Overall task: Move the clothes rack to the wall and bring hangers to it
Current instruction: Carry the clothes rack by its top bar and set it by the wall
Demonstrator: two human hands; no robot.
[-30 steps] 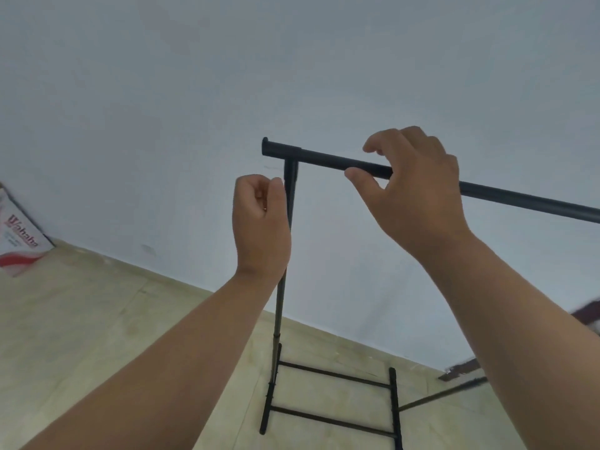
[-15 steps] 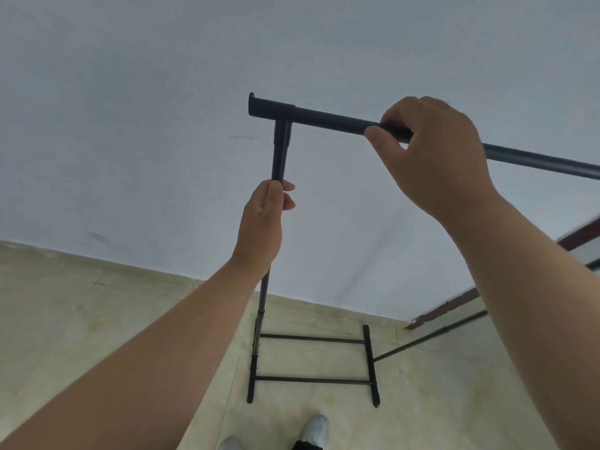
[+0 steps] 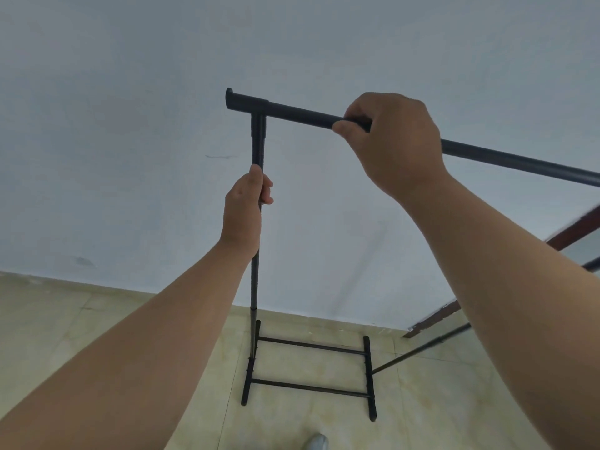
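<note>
A black metal clothes rack [image 3: 258, 141] stands in front of me, close to the pale blue wall [image 3: 130, 125]. Its top rail runs from the upper middle off to the right edge. Its upright post drops to a ladder-like base [image 3: 308, 368] on the floor. My left hand [image 3: 243, 209] is closed around the upright post a little below the top joint. My right hand [image 3: 393, 141] grips the top rail from above. No hangers are in view.
The floor [image 3: 81, 336] is beige tile and meets the wall just behind the rack's base. A dark brown door or window frame [image 3: 571, 228] shows at the right edge. The tip of my shoe [image 3: 316, 443] is at the bottom.
My left hand has slid down the post and closed on it. My right hand has clamped on the rail. The view has turned so the rack faces the wall more squarely.
</note>
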